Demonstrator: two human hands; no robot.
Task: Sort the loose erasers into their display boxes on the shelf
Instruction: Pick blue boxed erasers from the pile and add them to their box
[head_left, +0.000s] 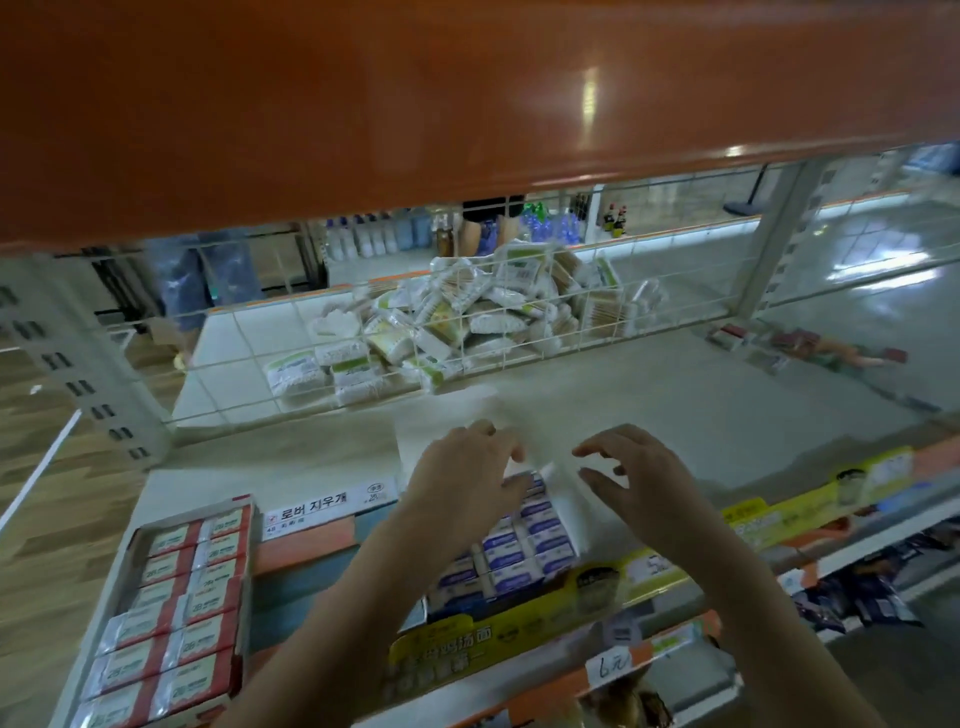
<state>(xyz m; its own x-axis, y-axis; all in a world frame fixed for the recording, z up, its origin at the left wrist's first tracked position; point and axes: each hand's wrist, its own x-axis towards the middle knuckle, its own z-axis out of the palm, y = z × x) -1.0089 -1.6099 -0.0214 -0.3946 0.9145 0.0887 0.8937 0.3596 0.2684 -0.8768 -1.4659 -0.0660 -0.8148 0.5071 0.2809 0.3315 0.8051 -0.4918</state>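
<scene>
My left hand (467, 467) and right hand (631, 470) hover with fingers loosely spread, gripping nothing, above the white cardboard display box (569, 499) of blue-labelled white erasers (540, 525) just beneath my fingertips, probably to straighten its rows.

Both hands (566, 475) and forearms are bare, without sleeves.

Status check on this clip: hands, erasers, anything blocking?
Left hand open, fingertips on the blue erasers. Right hand open, hovering beside their box. Red eraser box full, untouched. Nothing blocking.
</scene>
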